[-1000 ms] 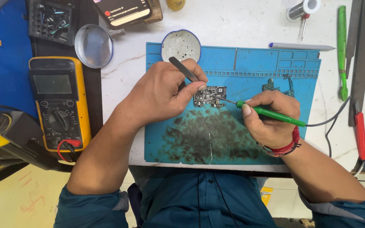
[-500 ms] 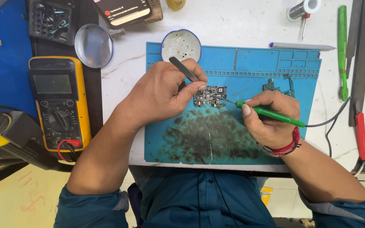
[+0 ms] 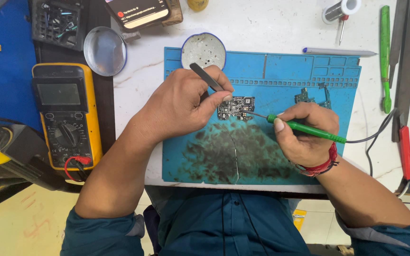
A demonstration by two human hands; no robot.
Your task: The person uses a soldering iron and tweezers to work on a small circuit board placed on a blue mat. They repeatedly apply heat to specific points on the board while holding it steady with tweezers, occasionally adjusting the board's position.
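Fingers (image 3: 221, 97) of left hand (image 3: 181, 106) closed on a pair of dark tweezers (image 3: 206, 77), tips down at the small circuit board (image 3: 235, 108). Right hand (image 3: 304, 135) fingers wrapped shut round a green soldering iron (image 3: 307, 128), its tip touching the board's right edge.

Versus a second ago: nothing has moved, both hands and board hold the same pose. Reads as a steady hold on one joint.

Board sits mid blue mat (image 3: 309, 76), toward the bench's near edge.

Count: one board in hand, one smaller board piece (image 3: 312, 96) right of it, one round tin (image 3: 204, 50) at the mat's far edge, one tin lid (image 3: 104, 50), one yellow multimeter (image 3: 66, 114) at the left edge, one solder spool (image 3: 340, 9) far right.
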